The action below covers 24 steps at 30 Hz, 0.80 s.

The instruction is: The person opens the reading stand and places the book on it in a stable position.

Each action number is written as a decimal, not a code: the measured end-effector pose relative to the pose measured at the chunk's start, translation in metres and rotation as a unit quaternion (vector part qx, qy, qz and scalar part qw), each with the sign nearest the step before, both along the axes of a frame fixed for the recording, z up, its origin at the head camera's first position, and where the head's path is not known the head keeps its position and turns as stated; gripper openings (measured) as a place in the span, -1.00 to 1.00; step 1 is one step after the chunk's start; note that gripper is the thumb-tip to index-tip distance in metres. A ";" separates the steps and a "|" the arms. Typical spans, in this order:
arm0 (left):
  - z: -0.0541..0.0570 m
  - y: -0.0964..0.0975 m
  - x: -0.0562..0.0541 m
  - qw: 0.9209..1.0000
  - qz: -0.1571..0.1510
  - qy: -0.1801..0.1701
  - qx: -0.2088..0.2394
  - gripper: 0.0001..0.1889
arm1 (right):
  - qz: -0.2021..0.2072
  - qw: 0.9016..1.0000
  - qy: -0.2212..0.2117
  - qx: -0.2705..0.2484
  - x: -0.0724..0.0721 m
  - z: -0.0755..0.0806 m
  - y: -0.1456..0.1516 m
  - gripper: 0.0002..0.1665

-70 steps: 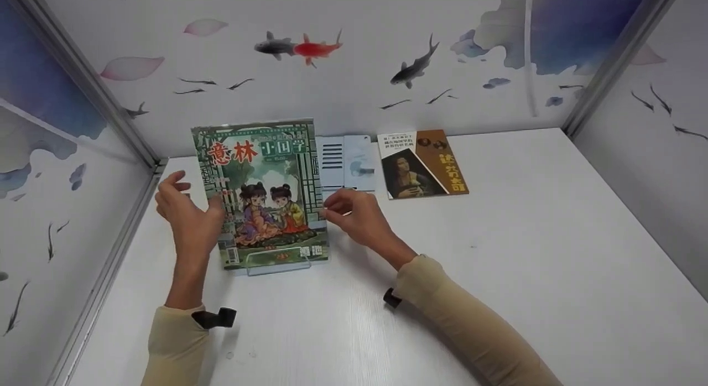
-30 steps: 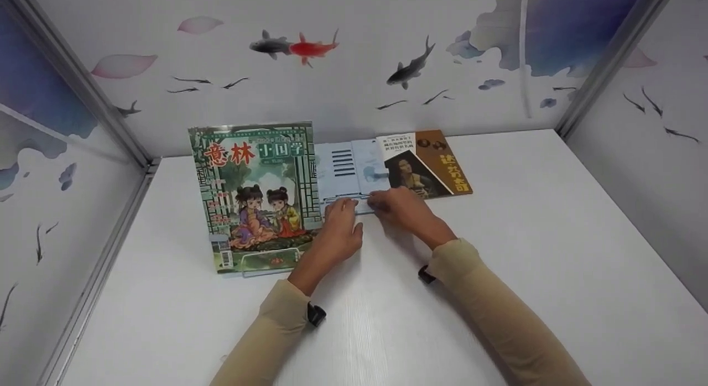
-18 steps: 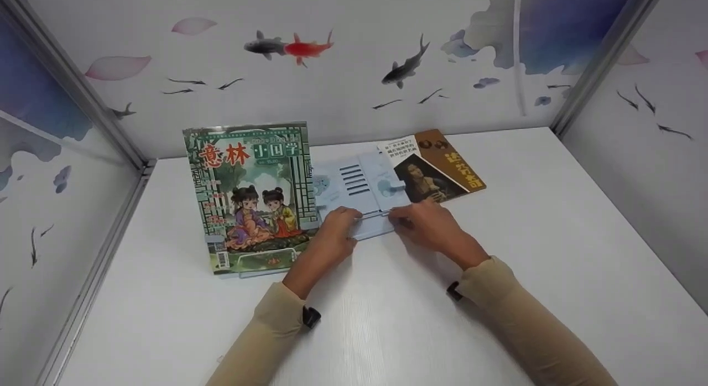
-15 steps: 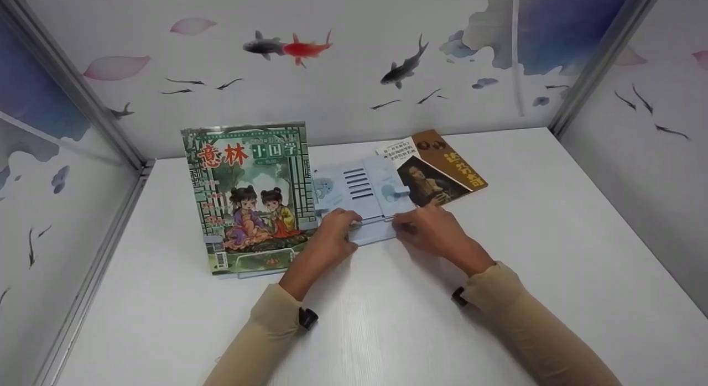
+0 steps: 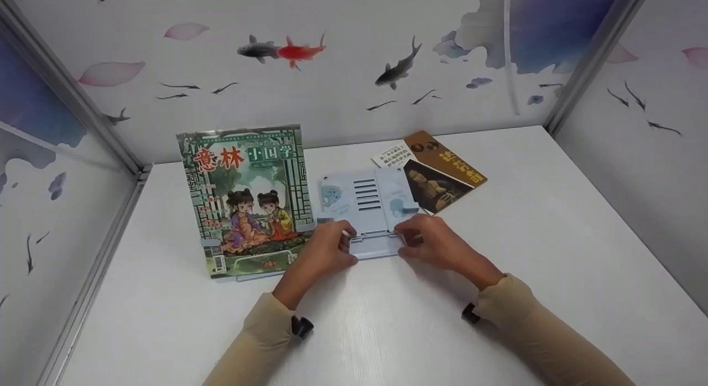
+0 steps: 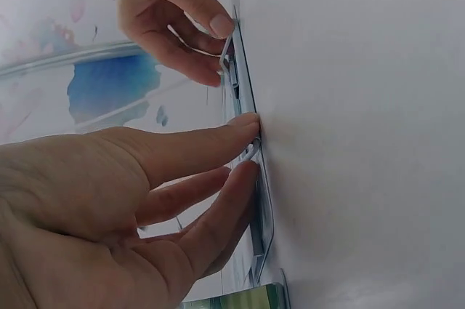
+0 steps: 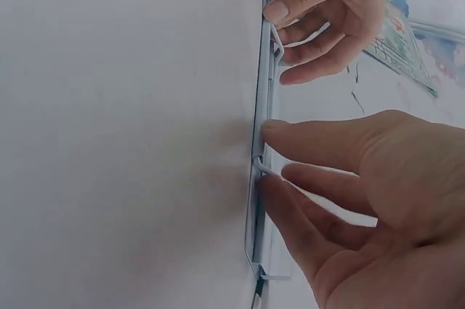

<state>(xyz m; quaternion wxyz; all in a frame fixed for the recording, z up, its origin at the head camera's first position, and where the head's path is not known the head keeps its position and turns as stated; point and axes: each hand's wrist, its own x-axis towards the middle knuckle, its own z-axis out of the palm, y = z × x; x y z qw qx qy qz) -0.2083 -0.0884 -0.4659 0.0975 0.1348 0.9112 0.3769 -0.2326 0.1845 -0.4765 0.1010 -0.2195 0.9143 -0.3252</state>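
A pale-blue book stand (image 5: pixel 370 220) with a row of slots lies almost flat on the table. My left hand (image 5: pixel 323 252) pinches its near edge on the left, my right hand (image 5: pixel 440 242) on the right. In the left wrist view, a bent wire page clip (image 6: pixel 251 150) sits between thumb and fingers. The right wrist view has another wire clip (image 7: pixel 267 167) between the right thumb and forefinger. Left of the stand, a green illustrated magazine (image 5: pixel 271 178) leans upright on a second stand, its foot behind a clear wire holder (image 5: pixel 260 261).
Behind the stand's right corner lies a brown and white book (image 5: pixel 451 162) with a portrait, turned at an angle and partly overlapped by it. Walls printed with fish (image 5: pixel 301 51) close in the white table (image 5: pixel 542 236) at the back and sides.
Both hands have left the magazine and taken the blue stand's front edge. The stand has come toward me, out from behind the magazine. The portrait book has turned askew.
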 end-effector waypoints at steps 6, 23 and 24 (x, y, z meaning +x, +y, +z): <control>-0.001 -0.001 0.003 1.000 0.004 -0.011 0.009 -0.46 | -0.030 0.997 -0.069 -0.024 -0.003 -0.003 0.004 -0.39; -0.010 -0.002 0.002 0.998 -0.020 0.042 0.039 -0.58 | -0.023 0.996 -0.079 -0.041 -0.002 -0.006 0.006 -0.69; -0.012 -0.002 0.001 0.998 -0.025 0.050 0.040 -0.60 | -0.019 0.996 -0.074 -0.040 -0.002 -0.006 0.006 -0.70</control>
